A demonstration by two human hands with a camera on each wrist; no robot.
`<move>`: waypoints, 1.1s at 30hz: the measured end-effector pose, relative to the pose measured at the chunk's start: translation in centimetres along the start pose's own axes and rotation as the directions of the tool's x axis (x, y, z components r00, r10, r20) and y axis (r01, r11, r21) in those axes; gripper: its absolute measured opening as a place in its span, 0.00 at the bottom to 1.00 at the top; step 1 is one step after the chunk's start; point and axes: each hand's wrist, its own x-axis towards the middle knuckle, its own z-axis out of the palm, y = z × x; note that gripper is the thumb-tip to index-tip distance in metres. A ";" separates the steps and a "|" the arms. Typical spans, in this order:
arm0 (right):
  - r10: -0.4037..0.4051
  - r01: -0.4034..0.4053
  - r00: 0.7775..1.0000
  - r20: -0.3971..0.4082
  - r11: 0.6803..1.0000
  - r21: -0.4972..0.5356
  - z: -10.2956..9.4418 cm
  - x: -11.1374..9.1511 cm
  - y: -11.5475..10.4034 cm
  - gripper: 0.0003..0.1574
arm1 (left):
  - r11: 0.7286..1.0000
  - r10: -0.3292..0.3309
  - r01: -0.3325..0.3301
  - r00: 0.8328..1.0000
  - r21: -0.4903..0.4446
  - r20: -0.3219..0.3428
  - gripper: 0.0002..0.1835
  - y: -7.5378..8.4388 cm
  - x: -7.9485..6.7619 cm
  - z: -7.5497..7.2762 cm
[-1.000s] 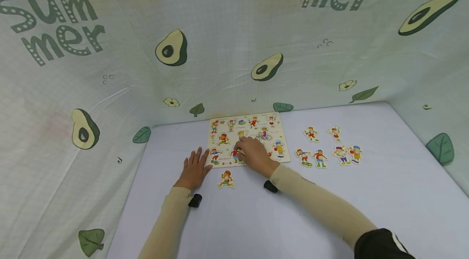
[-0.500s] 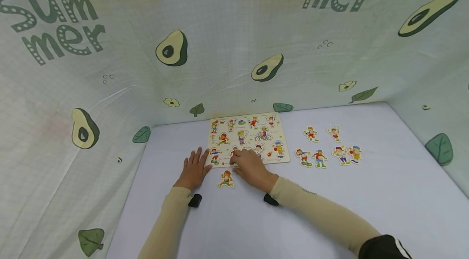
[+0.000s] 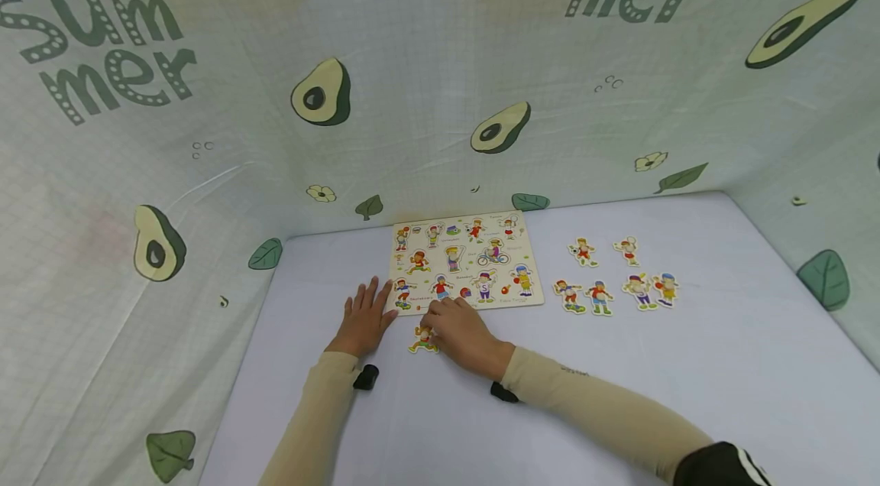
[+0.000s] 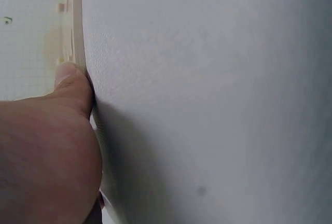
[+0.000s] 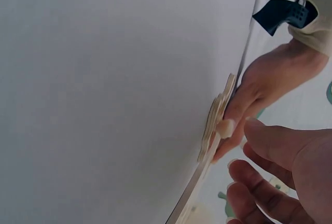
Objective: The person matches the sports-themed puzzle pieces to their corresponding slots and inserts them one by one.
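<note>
A wooden puzzle board (image 3: 467,283) with printed sports figures lies at the back of the table. My left hand (image 3: 362,322) rests beside its left edge with fingers spread, and the thumb (image 4: 72,86) touches the board's edge. Just in front of the board lies a running-figure puzzle piece (image 3: 422,341) with a round knob (image 5: 225,129). My right hand (image 3: 464,335) hovers over this piece and partly covers it in the head view. In the right wrist view, its thumb and bent fingers are spaced apart near the knob, a small gap away, holding nothing.
Several loose figure pieces lie right of the board, among them a soccer player (image 3: 583,251), a skateboarder (image 3: 570,296) and a basketball player (image 3: 667,289). Cloth printed with avocados (image 3: 500,127) hangs behind the table and along both sides.
My right hand has moved from the board's lower middle toward the front left, to the running-figure piece. More of the board's figures show now. The left hand has stayed in place.
</note>
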 end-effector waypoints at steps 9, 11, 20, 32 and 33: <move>0.008 -0.007 0.999 0.037 1.000 -0.027 0.4 0.2 -0.6 0.14 | 1.000 0.003 -0.003 1.000 0.005 0.001 0.35 0.1 0.0 0.0; 0.012 -0.011 0.999 0.039 1.000 -0.024 0.5 0.3 -0.7 0.14 | 1.000 0.006 -0.006 1.000 0.001 -0.003 0.35 0.1 0.0 0.0; 0.042 -0.040 0.998 0.041 0.998 -0.049 1.1 1.0 -1.2 0.08 | 1.000 0.013 -0.013 1.000 0.007 0.002 0.36 -0.1 0.0 0.1; 0.071 -0.065 0.994 0.082 0.996 -0.067 1.5 1.7 -1.3 0.05 | 1.000 0.020 -0.020 1.000 0.005 -0.009 0.35 0.0 -0.3 0.0; 0.071 -0.065 0.994 0.087 0.995 -0.069 1.5 1.7 -1.3 0.05 | 1.000 0.019 -0.019 1.000 0.005 -0.008 0.35 0.1 -0.2 -0.1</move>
